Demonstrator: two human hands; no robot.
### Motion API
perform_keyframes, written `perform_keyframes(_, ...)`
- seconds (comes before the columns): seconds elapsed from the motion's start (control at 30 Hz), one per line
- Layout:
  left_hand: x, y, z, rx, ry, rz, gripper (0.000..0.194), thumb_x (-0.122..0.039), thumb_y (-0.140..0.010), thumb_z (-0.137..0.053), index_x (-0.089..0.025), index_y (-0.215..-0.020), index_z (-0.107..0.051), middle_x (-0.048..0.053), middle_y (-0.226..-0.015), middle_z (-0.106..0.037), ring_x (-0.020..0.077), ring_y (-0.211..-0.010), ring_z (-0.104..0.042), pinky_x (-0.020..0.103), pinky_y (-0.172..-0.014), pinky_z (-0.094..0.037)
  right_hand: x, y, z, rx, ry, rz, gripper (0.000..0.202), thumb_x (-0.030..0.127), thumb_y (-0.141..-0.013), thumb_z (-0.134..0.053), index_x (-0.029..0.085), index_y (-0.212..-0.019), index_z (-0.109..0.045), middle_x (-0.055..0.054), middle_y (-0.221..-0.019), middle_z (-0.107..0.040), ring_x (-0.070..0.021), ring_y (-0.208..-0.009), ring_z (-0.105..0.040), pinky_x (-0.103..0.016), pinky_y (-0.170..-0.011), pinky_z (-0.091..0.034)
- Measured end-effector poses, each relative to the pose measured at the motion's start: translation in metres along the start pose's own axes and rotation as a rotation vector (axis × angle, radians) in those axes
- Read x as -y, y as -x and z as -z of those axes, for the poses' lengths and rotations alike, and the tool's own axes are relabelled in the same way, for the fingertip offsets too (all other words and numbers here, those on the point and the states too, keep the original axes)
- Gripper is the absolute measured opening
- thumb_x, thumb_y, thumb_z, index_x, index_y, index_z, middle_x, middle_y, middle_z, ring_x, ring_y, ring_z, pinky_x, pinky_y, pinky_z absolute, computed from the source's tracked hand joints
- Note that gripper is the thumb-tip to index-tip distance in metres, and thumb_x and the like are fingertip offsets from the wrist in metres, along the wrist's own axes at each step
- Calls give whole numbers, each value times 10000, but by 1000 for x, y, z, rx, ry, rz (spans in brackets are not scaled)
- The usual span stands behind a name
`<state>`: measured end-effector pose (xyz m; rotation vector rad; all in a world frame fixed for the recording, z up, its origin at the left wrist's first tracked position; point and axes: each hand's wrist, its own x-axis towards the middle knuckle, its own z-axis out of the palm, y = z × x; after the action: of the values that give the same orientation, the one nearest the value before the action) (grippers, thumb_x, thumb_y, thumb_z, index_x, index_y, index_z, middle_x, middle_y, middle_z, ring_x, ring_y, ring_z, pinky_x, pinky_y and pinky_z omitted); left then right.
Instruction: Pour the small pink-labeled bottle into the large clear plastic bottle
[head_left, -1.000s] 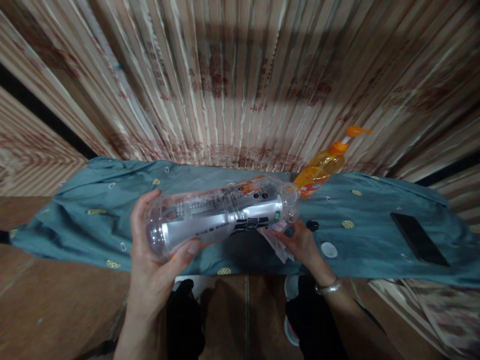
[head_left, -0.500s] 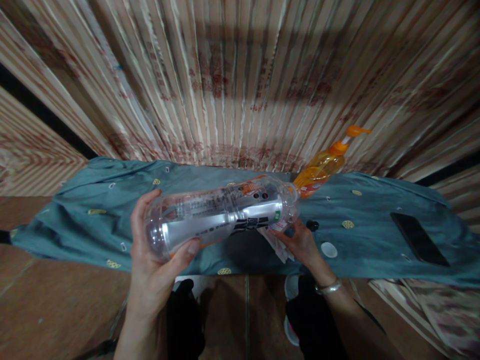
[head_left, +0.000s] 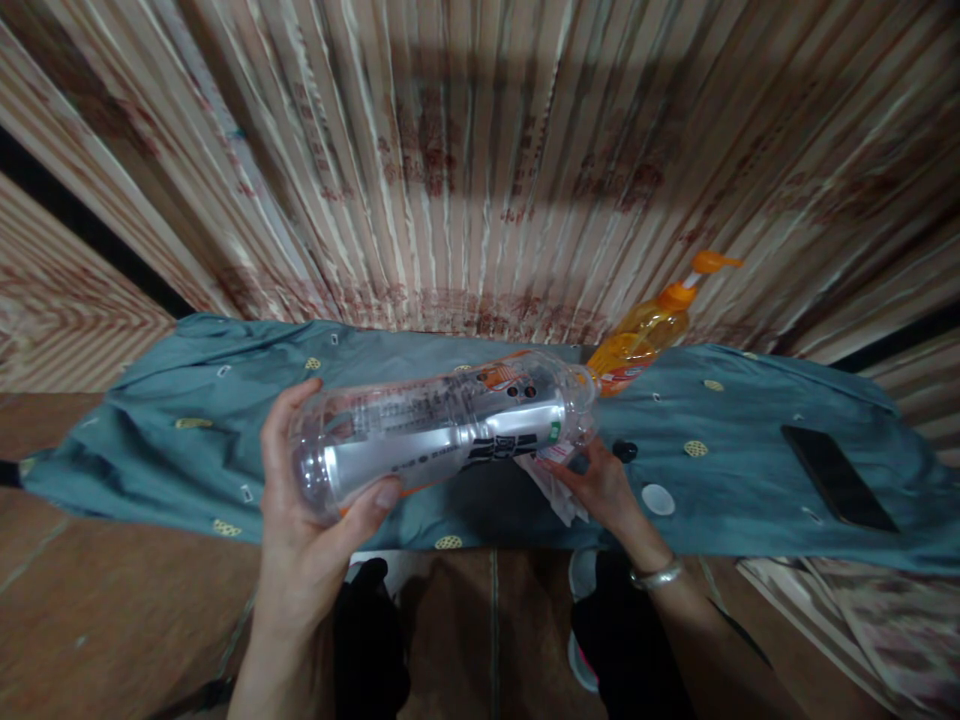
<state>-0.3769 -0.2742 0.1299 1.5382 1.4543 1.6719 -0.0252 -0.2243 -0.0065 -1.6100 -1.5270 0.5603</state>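
Note:
A large clear plastic bottle (head_left: 439, 430) with a silver label lies nearly level in the air, its neck pointing right. My left hand (head_left: 315, 500) is closed round its base, thumb on the near side. Beneath the neck end, my right hand (head_left: 600, 480) pinches a crumpled white tissue (head_left: 559, 490). Part of that tissue is hidden behind the bottle, and some of my right fingertips are too. Just beyond the neck stands an orange pump bottle (head_left: 641, 340) with yellow-orange liquid inside.
A teal patterned cloth (head_left: 150, 440) covers the narrow table. Right of my right hand lie a small black object (head_left: 625, 452) and a white cap (head_left: 658, 499). Farther right is a black phone (head_left: 838, 478). A pleated curtain (head_left: 480, 180) hangs behind the table.

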Motion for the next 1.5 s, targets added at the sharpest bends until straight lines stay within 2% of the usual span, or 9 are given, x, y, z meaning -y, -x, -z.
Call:
perform_keyframes(0.23, 1, -3, 0, -3, 82, 55, 971, -596, -740, -1060, -387, -1589, -637, 79, -1412, -778, 406, -1271, -763, 592, -1099, -644, 3, 0, 1, 21, -17, -7, 900, 983, -831, -758, 221, -1310, -746, -204, -1218, -918, -436, -1113, -893, -586, -967, -737)
perform_keyframes(0.43, 5, -1, 3, 40, 100, 51, 955, -581, -792, -1047, -401, -1623, -612, 85, -1462, -762, 398, -1320, -742, 622, -1185, -599, 2, -1, 2, 27, -16, -21, 854, 960, -819, -780, 246, -1286, -742, -188, -1195, -924, -432, -1102, -896, -570, -950, -739)
perform_keyframes(0.53, 4, -1, 4, 47, 99, 48, 935, -556, -812, -1041, -412, -1626, -605, 78, -1467, -759, 393, -1320, -740, 610, -1179, -605, 2, -1, 2, 22, -21, -31, 833, 945, -813, -799, 248, -1267, -744, -185, -1198, -928, -431, -1100, -895, -574, -950, -736)
perform_keyframes(0.8, 0, -1, 1, 32, 59, 46, 943, -590, -808, -1016, -400, -1621, -577, 104, -1448, -755, 434, -1334, -749, 669, -1177, -621, 4, 0, 1, 3, -12, -12, 832, 943, -836, -775, 233, -1270, -748, -192, -1192, -922, -432, -1087, -893, -590, -965, -732)
perform_keyframes(0.97, 0, -1, 0, 16, 74, 38, 932, -577, -800, -1025, -380, -1607, -601, 101, -1436, -760, 414, -1286, -763, 615, -1119, -647, 3, 0, 2, 16, -5, 17, 793, 937, -861, -772, 245, -1249, -754, -176, -1171, -928, -421, -1074, -896, -569, -947, -735)
perform_keyframes(1.17, -1, -2, -2, 0, 148, 65, 933, -554, -756, -1081, -400, -1574, -658, 47, -1391, -782, 366, -1275, -741, 512, -1084, -593, 1, 0, 1, 22, -10, 11, 896, 972, -856, -751, 207, -1322, -750, -208, -1190, -925, -438, -1072, -898, -557, -892, -737)
perform_keyframes(1.4, -1, -1, -1, 6, 173, 72, 924, -535, -755, -1093, -428, -1570, -670, 45, -1406, -779, 377, -1276, -731, 532, -1085, -566, -1, 0, 1, 22, 16, 9, 791, 913, -874, -770, 231, -1275, -754, -185, -1167, -925, -430, -1077, -895, -570, -942, -735)
perform_keyframes(1.5, 1, -1, 0, 7, 161, 67, 936, -549, -763, -1082, -422, -1587, -657, 57, -1423, -769, 392, -1296, -726, 555, -1119, -564, -1, 0, 0, 11, 15, 16, 810, 924, -863, -772, 226, -1273, -756, -197, -1192, -921, -434, -1095, -889, -572, -942, -734)
